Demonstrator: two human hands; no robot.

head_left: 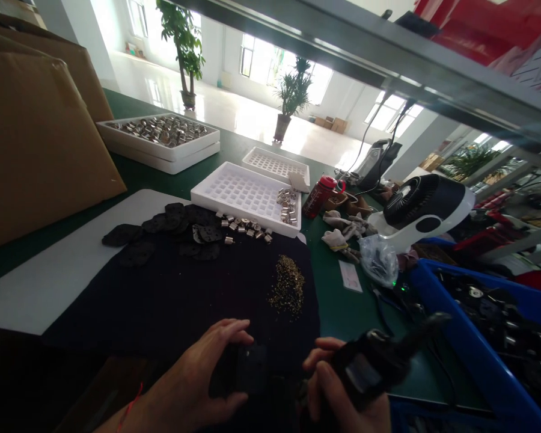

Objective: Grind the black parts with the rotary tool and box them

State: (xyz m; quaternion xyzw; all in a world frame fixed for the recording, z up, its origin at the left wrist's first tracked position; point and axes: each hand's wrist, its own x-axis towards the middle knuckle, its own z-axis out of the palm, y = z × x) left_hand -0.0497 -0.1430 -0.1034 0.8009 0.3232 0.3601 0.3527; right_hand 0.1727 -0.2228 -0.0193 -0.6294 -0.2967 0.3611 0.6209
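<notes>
At the bottom centre, my left hand (198,376) has its thumb and fingers curled round the edges of a dark, squarish part (251,368). My right hand (338,388), just to the right, grips a black handheld device (365,370) with a small screen and a tapering end pointing up and right. A pile of tiny brass-coloured pieces (288,285) lies on the dark cloth (184,300) beyond my hands. Several flat black plates (175,225) are heaped at the cloth's far side, beside loose silvery metal parts (246,227).
Behind the cloth is a white gridded tray (243,192) partly filled with metal parts. Stacked trays (171,153) stand back left, near cardboard (40,132). To the right are a red bottle (320,195), gloves (342,231), a fan (424,210) and a blue bin (473,337).
</notes>
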